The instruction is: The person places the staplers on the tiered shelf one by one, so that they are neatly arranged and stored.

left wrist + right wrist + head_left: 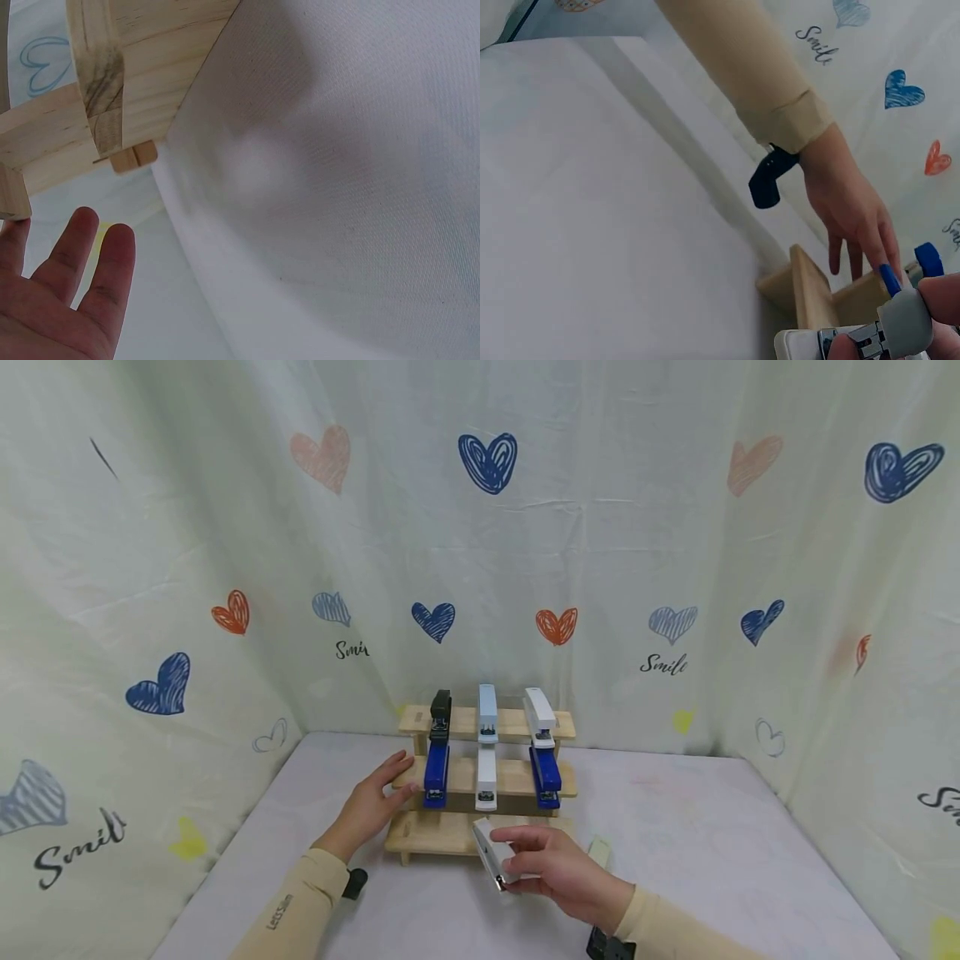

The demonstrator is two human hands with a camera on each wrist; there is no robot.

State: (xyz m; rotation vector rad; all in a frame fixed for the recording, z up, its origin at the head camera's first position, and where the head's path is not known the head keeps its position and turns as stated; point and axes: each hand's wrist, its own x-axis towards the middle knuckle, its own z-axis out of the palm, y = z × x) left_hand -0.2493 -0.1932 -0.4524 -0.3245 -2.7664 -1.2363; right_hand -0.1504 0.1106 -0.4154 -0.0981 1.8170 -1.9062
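A three-tier wooden rack (431, 833) stands on the table. My right hand (558, 867) pinches a white stapler (489, 850) between thumb and fingers, tilted at the front edge of the lowest tier; the right wrist view shows the held stapler (907, 322) close up. My left hand (371, 806) is at the rack's left side, fairly straight fingers touching the middle tier's end. On the top tier sit a black stapler (440, 714), a light blue stapler (487, 710) and a white one. Two blue staplers (436, 777) flank another white stapler (486, 781) on the middle tier.
A light green object (600, 850) lies on the table (675, 827) behind my right hand, partly hidden by it. A white curtain (615, 543) printed with hearts hangs behind and at both sides of the table.
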